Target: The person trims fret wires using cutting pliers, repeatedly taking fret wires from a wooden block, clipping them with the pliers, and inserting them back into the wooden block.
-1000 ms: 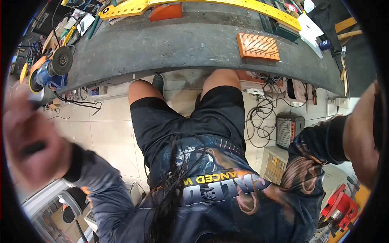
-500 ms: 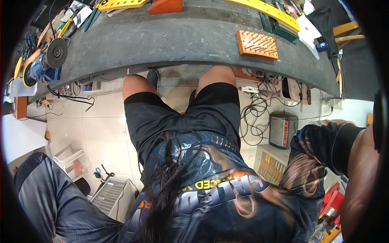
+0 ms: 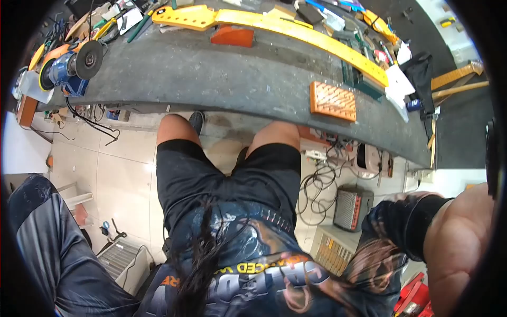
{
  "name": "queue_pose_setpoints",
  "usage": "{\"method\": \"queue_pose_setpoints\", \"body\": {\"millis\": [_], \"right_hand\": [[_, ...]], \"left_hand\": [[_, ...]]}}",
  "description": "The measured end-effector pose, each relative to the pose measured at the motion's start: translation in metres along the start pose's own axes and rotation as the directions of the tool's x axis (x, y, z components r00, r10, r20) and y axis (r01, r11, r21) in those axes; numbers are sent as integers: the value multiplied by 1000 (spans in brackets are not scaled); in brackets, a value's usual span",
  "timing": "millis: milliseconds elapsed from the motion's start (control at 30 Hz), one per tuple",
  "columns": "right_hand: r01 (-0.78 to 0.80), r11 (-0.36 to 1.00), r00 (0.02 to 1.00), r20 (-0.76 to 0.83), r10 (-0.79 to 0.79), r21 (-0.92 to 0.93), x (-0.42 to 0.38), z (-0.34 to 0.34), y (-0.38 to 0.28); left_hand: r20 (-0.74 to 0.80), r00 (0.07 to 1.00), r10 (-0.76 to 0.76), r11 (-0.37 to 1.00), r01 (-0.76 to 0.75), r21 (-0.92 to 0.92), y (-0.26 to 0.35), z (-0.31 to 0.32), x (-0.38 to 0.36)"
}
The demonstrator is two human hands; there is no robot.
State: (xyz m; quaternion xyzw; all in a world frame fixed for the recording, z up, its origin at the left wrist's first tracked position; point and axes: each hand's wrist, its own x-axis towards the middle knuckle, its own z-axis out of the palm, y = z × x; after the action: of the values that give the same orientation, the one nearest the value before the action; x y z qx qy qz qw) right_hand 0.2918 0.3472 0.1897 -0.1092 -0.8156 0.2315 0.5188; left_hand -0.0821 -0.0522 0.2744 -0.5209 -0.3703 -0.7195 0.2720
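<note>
Neither of my hands shows; only my arms are in view. My right forearm, bare below a black cuff, rises along the right edge, and its hand is out of frame. The left sleeve lies at the lower left, with no hand visible. In front of me a long yellow guitar neck [image 3: 296, 25] lies across the dark workbench [image 3: 211, 74]. Its headstock points left, close to a red-orange wedge-shaped block [image 3: 232, 37]. An orange wooden block with rows of thin pins [image 3: 334, 101] sits near the bench's front edge, right of centre.
A blue bench grinder [image 3: 64, 70] stands at the bench's left end. Tools and papers crowd the back. At the right are a black bag [image 3: 420, 76] and another guitar neck [image 3: 454, 75]. Coiled cables [image 3: 319, 193] and a small amplifier [image 3: 349, 208] are on the right below the bench.
The view has tilted up, so the bench sits lower in the frame and more of the guitar neck shows. My right forearm also appears lower. Nothing on the bench has visibly moved.
</note>
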Motion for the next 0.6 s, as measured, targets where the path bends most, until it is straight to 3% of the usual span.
{"method": "queue_pose_setpoints", "body": {"millis": [600], "right_hand": [[-253, 962, 953, -200, 229, -104, -28, -52, 32]], "left_hand": [[-3, 998, 67, 995, -66, 70, 16, -8, 7]]}}
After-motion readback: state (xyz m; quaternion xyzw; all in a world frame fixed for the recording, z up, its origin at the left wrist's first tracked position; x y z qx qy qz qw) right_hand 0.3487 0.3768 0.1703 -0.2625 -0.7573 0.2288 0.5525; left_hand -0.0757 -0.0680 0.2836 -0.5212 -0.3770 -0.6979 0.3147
